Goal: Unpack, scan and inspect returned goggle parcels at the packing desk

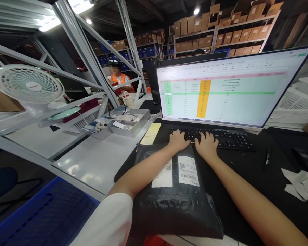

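My left hand rests on the left part of a black keyboard, fingers spread over the keys. On its middle keys lies my right hand, fingers likewise apart. Neither hand holds anything. Behind the keyboard stands a monitor showing a spreadsheet with a green highlighted row and an orange column. Under my left forearm is a black plastic mailer bag with two white labels; one label shows a barcode and a QR code, and the other is partly covered by my arm.
Yellow sticky notes and a grey box of small packets sit to the left. A white fan stands beyond the metal frame. At right are a pen, a mouse and crumpled tissue. A person in an orange vest sits farther back.
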`<state>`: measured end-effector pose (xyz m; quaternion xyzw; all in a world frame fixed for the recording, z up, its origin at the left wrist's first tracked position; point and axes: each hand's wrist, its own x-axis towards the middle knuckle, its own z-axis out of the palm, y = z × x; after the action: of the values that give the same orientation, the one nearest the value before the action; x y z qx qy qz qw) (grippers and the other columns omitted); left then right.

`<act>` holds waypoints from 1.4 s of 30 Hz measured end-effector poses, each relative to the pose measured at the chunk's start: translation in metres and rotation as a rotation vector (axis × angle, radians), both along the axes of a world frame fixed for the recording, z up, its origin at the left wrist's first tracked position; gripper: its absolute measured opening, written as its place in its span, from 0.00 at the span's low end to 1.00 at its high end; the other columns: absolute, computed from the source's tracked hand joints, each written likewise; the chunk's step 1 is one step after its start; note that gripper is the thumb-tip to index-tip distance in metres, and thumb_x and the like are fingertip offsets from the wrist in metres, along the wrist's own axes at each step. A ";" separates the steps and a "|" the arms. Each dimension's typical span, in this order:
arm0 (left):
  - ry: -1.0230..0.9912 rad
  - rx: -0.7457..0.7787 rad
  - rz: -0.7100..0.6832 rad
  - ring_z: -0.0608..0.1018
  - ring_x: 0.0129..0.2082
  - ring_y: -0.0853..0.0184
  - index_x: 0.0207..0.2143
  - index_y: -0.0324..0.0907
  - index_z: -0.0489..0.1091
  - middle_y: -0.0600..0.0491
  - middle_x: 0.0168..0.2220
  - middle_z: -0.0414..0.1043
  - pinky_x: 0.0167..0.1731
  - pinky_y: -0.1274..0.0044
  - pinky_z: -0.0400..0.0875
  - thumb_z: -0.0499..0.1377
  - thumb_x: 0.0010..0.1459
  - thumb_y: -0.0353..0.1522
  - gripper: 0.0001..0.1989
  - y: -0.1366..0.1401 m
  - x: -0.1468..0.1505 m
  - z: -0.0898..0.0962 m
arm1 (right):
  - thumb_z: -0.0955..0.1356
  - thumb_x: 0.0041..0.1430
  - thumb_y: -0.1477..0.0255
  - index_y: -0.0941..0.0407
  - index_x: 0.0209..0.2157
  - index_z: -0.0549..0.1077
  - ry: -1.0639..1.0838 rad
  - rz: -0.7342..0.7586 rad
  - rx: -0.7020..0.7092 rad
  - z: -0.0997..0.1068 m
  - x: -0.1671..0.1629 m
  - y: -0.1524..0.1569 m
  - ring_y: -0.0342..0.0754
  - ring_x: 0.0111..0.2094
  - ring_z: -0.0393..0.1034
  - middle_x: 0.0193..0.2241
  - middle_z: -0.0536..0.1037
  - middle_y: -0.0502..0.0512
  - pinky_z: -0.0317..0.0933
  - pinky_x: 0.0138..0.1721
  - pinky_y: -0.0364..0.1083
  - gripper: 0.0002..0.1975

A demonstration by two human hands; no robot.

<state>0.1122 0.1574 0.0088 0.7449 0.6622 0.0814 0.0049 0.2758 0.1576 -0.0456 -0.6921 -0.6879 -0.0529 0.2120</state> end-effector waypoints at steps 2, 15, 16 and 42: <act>-0.003 -0.015 -0.003 0.67 0.60 0.50 0.60 0.43 0.67 0.42 0.59 0.66 0.59 0.60 0.63 0.55 0.62 0.50 0.30 -0.002 0.000 0.000 | 0.58 0.71 0.58 0.63 0.65 0.64 0.006 -0.067 -0.005 0.003 0.010 0.005 0.67 0.68 0.44 0.66 0.58 0.70 0.43 0.63 0.68 0.31; -0.013 -0.129 -0.044 0.59 0.69 0.50 0.66 0.44 0.61 0.41 0.69 0.56 0.63 0.57 0.61 0.52 0.64 0.50 0.33 -0.007 -0.005 -0.001 | 0.57 0.71 0.57 0.64 0.62 0.67 0.006 -0.104 0.025 0.009 0.026 0.014 0.68 0.65 0.49 0.59 0.68 0.71 0.42 0.61 0.68 0.30; -0.016 -0.122 -0.044 0.60 0.68 0.49 0.66 0.43 0.61 0.40 0.68 0.57 0.63 0.57 0.62 0.52 0.64 0.50 0.33 -0.006 -0.005 -0.001 | 0.57 0.71 0.57 0.64 0.62 0.67 0.002 -0.107 0.025 0.009 0.026 0.014 0.68 0.65 0.50 0.59 0.68 0.71 0.43 0.61 0.67 0.30; 0.007 -0.063 -0.098 0.61 0.68 0.51 0.64 0.39 0.66 0.39 0.68 0.59 0.66 0.61 0.59 0.54 0.66 0.47 0.30 0.009 -0.012 -0.010 | 0.57 0.72 0.58 0.60 0.65 0.65 0.079 -0.011 0.117 0.014 0.020 0.007 0.62 0.70 0.39 0.68 0.56 0.66 0.41 0.65 0.63 0.29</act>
<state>0.1002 0.1664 -0.0013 0.7760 0.6273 0.0576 0.0300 0.2954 0.1645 -0.0314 -0.6838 -0.6710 -0.0669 0.2788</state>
